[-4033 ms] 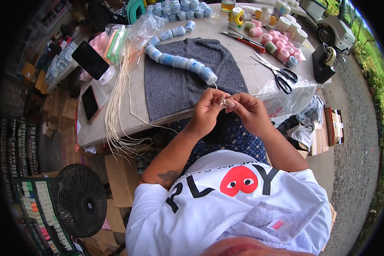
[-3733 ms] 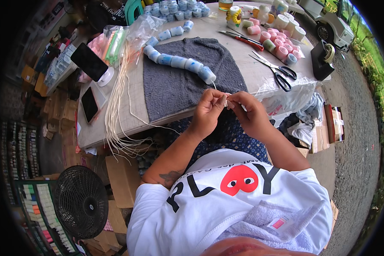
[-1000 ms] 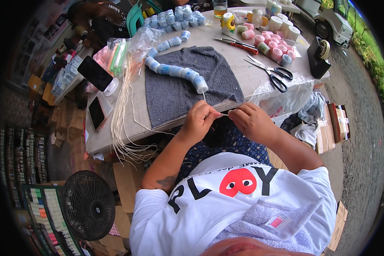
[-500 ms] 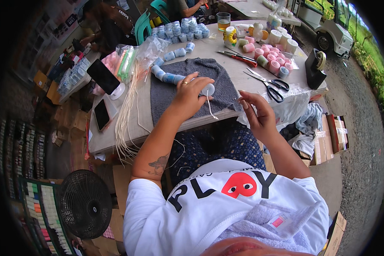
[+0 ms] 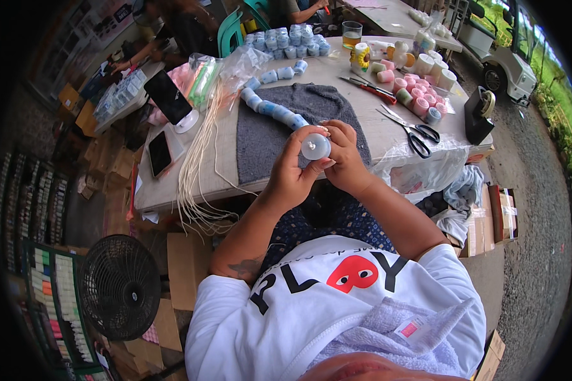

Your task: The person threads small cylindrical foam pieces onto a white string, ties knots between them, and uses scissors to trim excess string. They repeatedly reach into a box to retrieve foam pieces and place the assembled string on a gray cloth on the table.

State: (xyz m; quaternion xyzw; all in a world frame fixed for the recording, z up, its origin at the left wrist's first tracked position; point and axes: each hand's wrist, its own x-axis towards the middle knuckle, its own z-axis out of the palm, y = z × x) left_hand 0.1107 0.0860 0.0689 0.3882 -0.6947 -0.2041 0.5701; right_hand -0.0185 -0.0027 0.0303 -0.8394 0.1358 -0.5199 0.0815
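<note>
A pale-blue cylindrical candle (image 5: 317, 150) is held over the front part of the dark grey cloth (image 5: 259, 151), its round end facing up at me. A small white bit of wick shows at its centre. My left hand (image 5: 292, 174) is closed round its left side, thumb below and fingers above. My right hand (image 5: 348, 162) closes on its right side, fingertips meeting the left ones. From behind the hands a curved row of blue-and-white candles (image 5: 274, 110) runs left and away across the cloth. Long cream wick cords (image 5: 200, 152) hang over the table's front edge at left.
Scissors (image 5: 413, 130), a red-handled tool (image 5: 378, 93) and a black tape dispenser (image 5: 481, 117) lie to the right. Pink candles (image 5: 419, 92) and stacked blue candles (image 5: 289, 41) stand farther back. Phones (image 5: 161, 153) are at left; a black fan (image 5: 121, 286) is beside me.
My right hand has come in from the right to the candle. The candle has been raised and turned end-up, and its long hanging wick no longer shows. The view has shifted slightly.
</note>
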